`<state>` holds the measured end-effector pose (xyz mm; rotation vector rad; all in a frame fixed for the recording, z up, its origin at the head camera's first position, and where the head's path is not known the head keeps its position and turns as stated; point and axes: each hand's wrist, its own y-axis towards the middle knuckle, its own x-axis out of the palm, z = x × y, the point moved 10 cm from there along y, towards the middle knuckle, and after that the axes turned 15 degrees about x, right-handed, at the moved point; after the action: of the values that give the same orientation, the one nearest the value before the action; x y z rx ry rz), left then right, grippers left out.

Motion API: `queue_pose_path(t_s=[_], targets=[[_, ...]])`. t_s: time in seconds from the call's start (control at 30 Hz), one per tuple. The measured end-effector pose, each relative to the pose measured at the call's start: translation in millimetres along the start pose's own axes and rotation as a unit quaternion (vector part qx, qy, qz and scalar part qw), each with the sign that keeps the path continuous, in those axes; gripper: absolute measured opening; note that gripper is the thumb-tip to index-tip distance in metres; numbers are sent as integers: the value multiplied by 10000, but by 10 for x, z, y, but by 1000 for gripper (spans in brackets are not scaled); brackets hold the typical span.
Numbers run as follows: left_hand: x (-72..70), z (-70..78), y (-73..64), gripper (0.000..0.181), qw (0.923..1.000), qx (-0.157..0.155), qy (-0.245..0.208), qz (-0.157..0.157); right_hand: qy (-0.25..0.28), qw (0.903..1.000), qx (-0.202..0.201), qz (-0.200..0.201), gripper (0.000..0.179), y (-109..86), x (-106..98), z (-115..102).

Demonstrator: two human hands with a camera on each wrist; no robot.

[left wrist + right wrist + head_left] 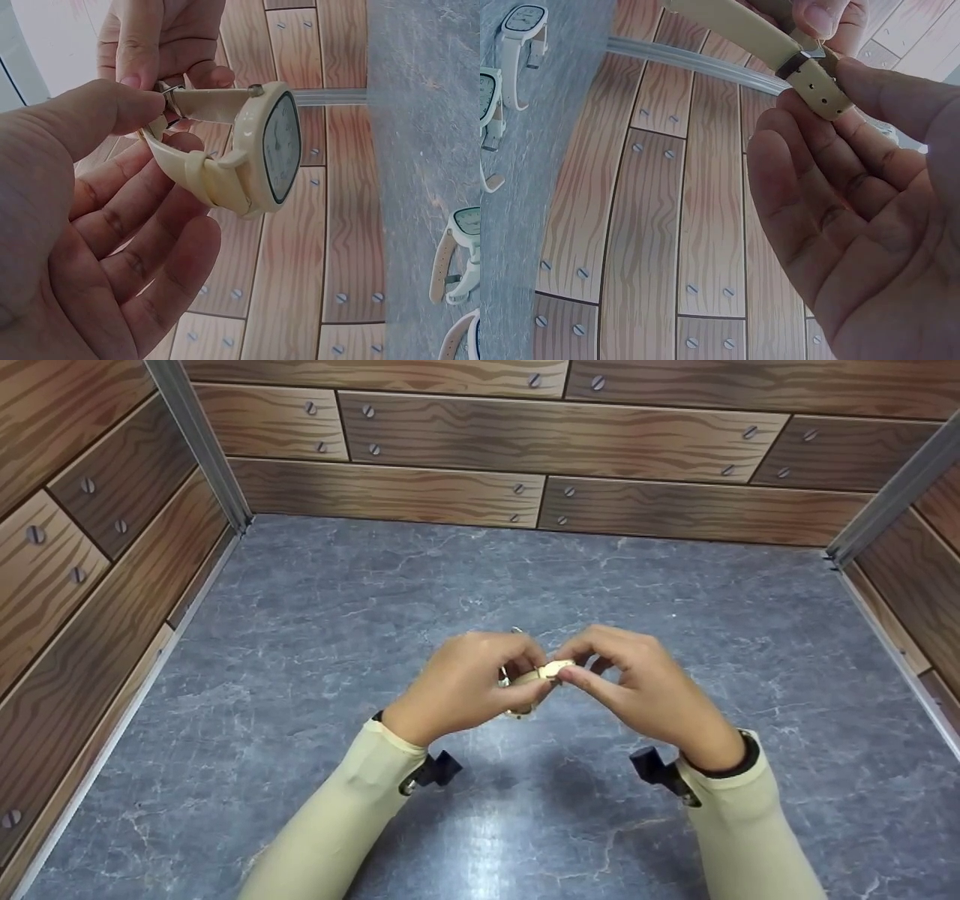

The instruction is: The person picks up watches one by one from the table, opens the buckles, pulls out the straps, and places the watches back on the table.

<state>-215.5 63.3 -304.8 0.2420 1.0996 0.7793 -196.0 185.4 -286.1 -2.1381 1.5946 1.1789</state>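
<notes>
Both hands hold a cream wristwatch (244, 150) above the grey surface. It has a rounded-square dial (282, 148) and a metal buckle (171, 96). In the left wrist view, my left hand (112, 225) pinches the strap beside the buckle between thumb and fingers; its other fingers are loosely bent. Across from it in the head view, my right hand (637, 682) pinches the strap by the buckle. The holed strap end (823, 94) lies between thumb and fingers in the right wrist view, passed through the buckle. In the head view, my left hand partly hides the watch.
More watches lie on the grey surface: a white watch (521, 45) and another pale watch (489, 112), seen only in the wrist views. Wood-patterned panels (450, 435) wall the surface at the back and both sides, with metal posts (202, 442) at the corners.
</notes>
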Motion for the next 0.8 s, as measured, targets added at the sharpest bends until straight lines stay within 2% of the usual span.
queue_pose_path(t_s=[0.6, 0.8], targets=[[-14, -27, -14, 6, 9994, -107, -314, 51, 158, 9994, 298, 27, 11, 29, -9, 69], [-18, -48, -20, 9, 9995, -187, -269, 49, 316, 9989, 330, 96, 10, 37, -19, 86]])
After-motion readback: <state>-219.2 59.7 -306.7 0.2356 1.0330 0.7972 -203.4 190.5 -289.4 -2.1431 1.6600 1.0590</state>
